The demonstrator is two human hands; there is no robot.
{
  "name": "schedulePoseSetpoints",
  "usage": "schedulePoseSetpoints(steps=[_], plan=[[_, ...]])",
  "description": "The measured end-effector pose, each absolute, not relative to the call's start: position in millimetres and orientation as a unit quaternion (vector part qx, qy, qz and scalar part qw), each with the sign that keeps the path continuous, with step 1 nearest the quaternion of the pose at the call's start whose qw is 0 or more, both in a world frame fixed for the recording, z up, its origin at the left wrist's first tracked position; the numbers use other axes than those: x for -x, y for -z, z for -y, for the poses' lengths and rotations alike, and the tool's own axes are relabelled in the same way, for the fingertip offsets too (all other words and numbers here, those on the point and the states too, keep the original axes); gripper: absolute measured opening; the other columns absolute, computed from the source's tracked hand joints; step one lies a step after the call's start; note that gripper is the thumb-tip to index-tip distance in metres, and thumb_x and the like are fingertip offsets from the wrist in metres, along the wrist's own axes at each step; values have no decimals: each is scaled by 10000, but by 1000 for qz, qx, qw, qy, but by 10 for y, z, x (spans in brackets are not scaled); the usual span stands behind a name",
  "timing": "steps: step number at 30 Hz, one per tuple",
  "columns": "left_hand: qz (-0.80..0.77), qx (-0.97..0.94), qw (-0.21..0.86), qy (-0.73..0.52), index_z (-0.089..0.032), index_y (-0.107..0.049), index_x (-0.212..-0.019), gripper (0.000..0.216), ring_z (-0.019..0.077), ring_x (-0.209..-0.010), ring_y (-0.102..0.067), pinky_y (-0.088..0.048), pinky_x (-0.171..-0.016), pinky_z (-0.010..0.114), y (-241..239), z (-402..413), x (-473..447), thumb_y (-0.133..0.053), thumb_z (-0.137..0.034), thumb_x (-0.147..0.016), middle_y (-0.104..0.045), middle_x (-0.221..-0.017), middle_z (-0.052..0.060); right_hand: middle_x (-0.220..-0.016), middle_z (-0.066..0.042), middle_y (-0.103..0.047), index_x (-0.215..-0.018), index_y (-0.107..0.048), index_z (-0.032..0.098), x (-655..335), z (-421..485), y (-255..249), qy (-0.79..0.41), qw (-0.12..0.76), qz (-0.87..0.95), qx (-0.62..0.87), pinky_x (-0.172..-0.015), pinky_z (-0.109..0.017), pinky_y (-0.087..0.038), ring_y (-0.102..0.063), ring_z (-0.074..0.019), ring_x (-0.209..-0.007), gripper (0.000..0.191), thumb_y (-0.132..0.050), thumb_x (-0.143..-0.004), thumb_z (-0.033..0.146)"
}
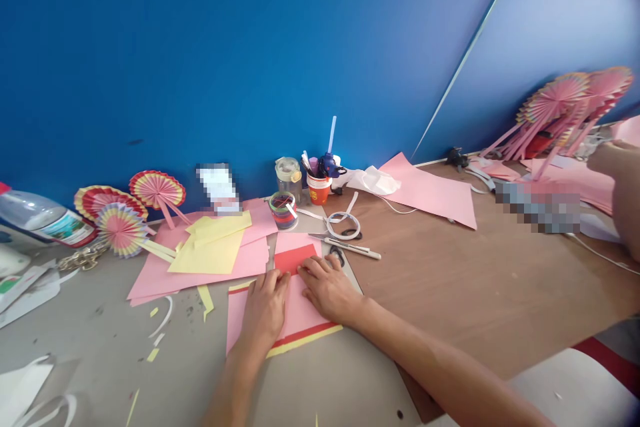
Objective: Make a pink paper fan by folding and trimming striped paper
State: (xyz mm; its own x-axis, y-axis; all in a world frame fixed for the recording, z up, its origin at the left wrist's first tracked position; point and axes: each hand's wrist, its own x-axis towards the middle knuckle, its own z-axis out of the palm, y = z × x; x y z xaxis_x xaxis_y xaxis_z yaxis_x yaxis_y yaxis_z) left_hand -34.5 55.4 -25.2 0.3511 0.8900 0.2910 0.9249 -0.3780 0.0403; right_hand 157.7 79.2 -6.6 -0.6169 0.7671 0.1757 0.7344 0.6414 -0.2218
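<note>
A pink paper sheet with red and yellow strips along its edges lies on the grey table in front of me. At its far side is a piece of red paper. My left hand is closed, with its fingertips pressed together at the red paper's near left corner. On the right part of the same paper lies my right hand, its fingers stretched out and somewhat apart. The undersides of both hands are hidden. Just beyond my right hand are a white-handled craft knife and dark-handled scissors, partly covered.
Yellow paper on pink sheets and several paper fans are at left. An orange cup of tools, a jar and a tape roll stand near the blue wall. Another person's hand is at far right.
</note>
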Motion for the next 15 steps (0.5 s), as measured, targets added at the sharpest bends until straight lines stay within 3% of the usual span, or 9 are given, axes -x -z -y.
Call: schedulePoseSetpoints(steps=[9, 15], plan=[[554, 817, 82, 140, -194, -644, -1152, 431, 227, -923, -565, -477, -808, 371, 150, -509, 318, -388, -22, -851, -641, -1066, 96, -1265, -125, -545, -1273, -520, 161, -1588, -781, 84, -54, 125, 899, 417, -1048, -481, -242, -437, -258, -1195, 389, -532, -919, 322], [514, 841, 84, 148, -147, -635, -1143, 406, 250, -1027, -573, -468, -885, 411, 147, -448, 181, -366, -36, -860, -664, -1114, 116, -1247, -123, -551, -1241, -533, 176, -1590, -777, 109, -36, 134, 901, 412, -1034, -468, -250, -449, -248, -1182, 331, -496, -935, 297]])
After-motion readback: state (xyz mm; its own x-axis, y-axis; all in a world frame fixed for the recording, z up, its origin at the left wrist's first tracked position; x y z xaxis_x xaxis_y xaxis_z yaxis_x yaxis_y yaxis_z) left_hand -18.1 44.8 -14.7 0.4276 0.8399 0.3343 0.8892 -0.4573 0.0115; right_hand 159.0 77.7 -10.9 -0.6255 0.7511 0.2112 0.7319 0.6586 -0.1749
